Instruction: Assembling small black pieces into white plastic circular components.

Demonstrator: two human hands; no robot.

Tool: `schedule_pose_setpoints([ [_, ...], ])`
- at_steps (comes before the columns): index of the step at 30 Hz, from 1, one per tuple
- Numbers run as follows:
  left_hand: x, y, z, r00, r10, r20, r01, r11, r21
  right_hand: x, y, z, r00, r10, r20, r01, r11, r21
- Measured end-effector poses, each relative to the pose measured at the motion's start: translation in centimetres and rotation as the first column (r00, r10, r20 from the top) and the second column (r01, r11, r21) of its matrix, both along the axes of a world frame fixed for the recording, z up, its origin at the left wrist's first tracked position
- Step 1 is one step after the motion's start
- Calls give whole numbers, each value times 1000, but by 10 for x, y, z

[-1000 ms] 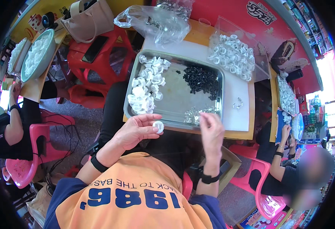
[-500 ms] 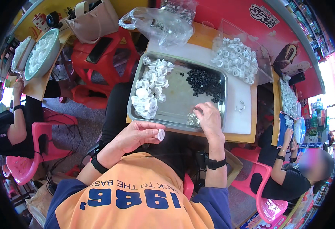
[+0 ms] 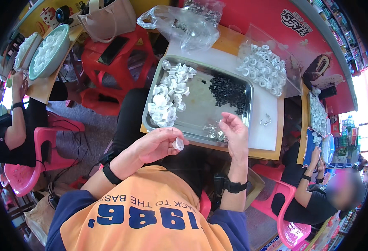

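At seven o'clock from the tray [image 3: 196, 104], my left hand [image 3: 156, 144] pinches a white cap [image 3: 178, 144]; loose caps [image 3: 164, 109] lie at nine. Silvery bits [image 3: 214, 132] sit at five, black bits [image 3: 227, 92] at two. I can't tell whether my right hand [image 3: 236, 133], curled at four, grips anything.

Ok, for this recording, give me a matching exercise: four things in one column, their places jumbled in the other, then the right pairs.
Things:
1. Single round white piece
2. Heap of small black parts
3. Dark phone
4. Pile of white rings

Places:
A. On the red stool
B. In the clear container beyond the tray, to the right
C. Held in the left grip
D. In the far right part of the metal tray

Pairs: 1-C, 2-D, 3-A, 4-B
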State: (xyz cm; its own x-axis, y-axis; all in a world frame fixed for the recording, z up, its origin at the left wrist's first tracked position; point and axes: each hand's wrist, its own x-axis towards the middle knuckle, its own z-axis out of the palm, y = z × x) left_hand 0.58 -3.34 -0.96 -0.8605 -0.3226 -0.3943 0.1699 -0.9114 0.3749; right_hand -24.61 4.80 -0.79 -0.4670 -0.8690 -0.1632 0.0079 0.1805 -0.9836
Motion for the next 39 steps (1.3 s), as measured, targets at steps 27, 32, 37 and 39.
schedule_pose_setpoints([
  [27,-73,-7,3,890,185,418,265,535,-802,28,5,-8,985,-82,-154,79,997,-21],
  [32,-77,-10,-3,918,222,330,146,582,-800,34,6,9,985,-79,-155,82,997,8],
  [37,-71,-14,9,922,153,356,171,663,-729,46,8,30,866,-11,-500,-21,998,-58],
  [39,-69,-15,11,924,131,359,160,721,-674,48,9,37,837,-17,-547,-31,996,-78],
])
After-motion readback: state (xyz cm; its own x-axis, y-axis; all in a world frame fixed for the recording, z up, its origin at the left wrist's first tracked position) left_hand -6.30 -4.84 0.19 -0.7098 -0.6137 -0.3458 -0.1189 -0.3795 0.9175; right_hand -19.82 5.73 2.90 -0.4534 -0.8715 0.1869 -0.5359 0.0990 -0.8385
